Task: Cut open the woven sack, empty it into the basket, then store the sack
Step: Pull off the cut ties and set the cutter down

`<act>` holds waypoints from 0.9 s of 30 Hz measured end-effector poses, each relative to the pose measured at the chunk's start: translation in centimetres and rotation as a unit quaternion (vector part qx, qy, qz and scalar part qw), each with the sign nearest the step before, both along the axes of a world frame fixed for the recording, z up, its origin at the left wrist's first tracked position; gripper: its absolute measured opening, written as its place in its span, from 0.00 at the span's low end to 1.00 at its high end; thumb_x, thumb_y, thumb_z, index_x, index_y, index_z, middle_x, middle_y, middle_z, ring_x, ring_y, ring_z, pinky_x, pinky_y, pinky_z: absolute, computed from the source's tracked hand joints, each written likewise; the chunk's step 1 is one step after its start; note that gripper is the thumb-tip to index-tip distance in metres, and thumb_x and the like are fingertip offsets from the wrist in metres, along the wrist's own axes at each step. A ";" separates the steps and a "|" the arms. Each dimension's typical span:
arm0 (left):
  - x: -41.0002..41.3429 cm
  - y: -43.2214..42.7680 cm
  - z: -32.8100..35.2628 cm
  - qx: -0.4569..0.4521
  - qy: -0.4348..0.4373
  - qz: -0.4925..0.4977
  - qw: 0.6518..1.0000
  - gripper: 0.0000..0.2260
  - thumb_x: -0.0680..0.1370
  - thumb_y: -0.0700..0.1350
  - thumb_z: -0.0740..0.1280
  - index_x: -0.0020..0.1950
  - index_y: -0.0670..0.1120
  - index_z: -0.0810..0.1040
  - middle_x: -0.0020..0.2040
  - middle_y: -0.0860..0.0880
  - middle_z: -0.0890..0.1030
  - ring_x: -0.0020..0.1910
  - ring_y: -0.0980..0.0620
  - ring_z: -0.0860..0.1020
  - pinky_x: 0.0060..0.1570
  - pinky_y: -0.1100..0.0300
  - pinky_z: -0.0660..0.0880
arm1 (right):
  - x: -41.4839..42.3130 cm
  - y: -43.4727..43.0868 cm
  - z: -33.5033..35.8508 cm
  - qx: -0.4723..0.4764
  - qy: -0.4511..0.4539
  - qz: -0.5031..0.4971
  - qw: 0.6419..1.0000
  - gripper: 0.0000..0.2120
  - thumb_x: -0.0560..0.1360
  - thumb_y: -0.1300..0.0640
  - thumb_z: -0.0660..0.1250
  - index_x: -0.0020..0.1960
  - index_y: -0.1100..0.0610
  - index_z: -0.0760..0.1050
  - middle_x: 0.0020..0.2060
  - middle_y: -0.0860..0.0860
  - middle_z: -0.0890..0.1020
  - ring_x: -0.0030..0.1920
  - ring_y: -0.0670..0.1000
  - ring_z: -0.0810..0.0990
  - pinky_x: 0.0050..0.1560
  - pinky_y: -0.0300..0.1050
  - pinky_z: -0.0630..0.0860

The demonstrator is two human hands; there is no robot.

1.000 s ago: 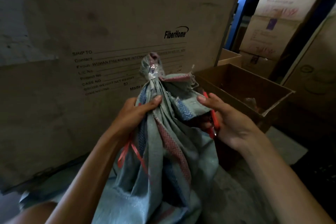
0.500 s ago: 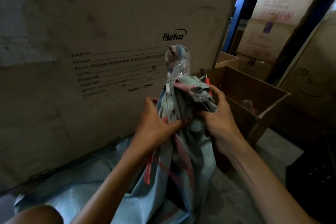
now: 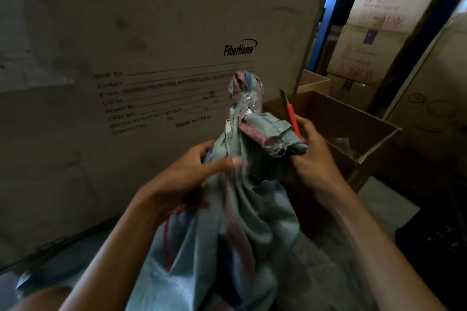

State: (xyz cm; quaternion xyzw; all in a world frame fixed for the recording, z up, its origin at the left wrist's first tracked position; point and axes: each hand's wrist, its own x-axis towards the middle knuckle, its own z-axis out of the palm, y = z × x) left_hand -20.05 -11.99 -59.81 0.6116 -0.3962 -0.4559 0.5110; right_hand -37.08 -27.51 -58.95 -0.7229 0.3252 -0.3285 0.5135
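Note:
A pale blue woven sack (image 3: 255, 222) with pink and blue stripes stands upright in front of me. Its neck (image 3: 246, 94) is bunched and wrapped in clear tape. My left hand (image 3: 199, 171) grips the sack's gathered cloth just below the neck, blurred by motion. My right hand (image 3: 313, 156) holds a red-handled cutter (image 3: 290, 113), blade pointing up, and pinches a folded flap of the sack (image 3: 278, 134). A red string (image 3: 177, 219) hangs from the sack near my left wrist. No basket is in view.
A large FiberHome crate (image 3: 156, 63) fills the left and back. An open cardboard box (image 3: 353, 131) sits right of the sack. Stacked cartons (image 3: 374, 40) and a blue rack post (image 3: 328, 15) stand behind it. A dark crate (image 3: 434, 240) is at the lower right.
My right hand has shifted outward to the right, so the cutter's blade now shows clear of the sack. My left hand slid across the cloth below the neck. The flap has unfolded further.

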 end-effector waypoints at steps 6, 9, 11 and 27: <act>-0.1 -1.1 -0.6 -0.001 0.131 0.065 0.989 0.24 0.71 0.62 0.71 0.53 0.44 0.88 0.55 0.40 0.87 0.54 0.42 0.86 0.58 0.51 0.81 | 1.0 0.6 -0.6 -0.018 0.014 0.013 1.000 0.39 0.70 0.74 0.71 0.74 0.48 0.64 0.53 0.45 0.81 0.53 0.42 0.83 0.53 0.46 0.83; 1.3 -1.1 -1.1 0.028 0.053 0.056 0.997 0.35 0.63 0.69 0.76 0.60 0.47 0.82 0.58 0.41 0.85 0.57 0.42 0.84 0.64 0.43 0.78 | 0.5 -0.2 -0.3 -0.057 0.020 -0.043 0.997 0.39 0.70 0.72 0.71 0.73 0.44 0.64 0.57 0.48 0.80 0.58 0.47 0.80 0.55 0.50 0.81; 1.8 -0.9 -1.1 0.019 0.017 0.041 0.999 0.29 0.65 0.64 0.76 0.60 0.49 0.81 0.58 0.42 0.86 0.55 0.44 0.85 0.62 0.44 0.79 | 0.3 -0.3 -0.5 -0.059 0.021 -0.059 0.996 0.38 0.71 0.71 0.71 0.73 0.44 0.64 0.54 0.47 0.80 0.57 0.47 0.81 0.56 0.53 0.81; 1.5 -1.8 -2.8 -0.067 0.044 0.247 0.966 0.16 0.81 0.47 0.68 0.67 0.55 0.70 0.55 0.49 0.82 0.49 0.51 0.83 0.44 0.58 0.79 | 0.4 2.3 1.3 0.017 0.023 -0.022 0.999 0.31 0.72 0.51 0.73 0.71 0.41 0.65 0.57 0.47 0.76 0.54 0.44 0.76 0.41 0.38 0.70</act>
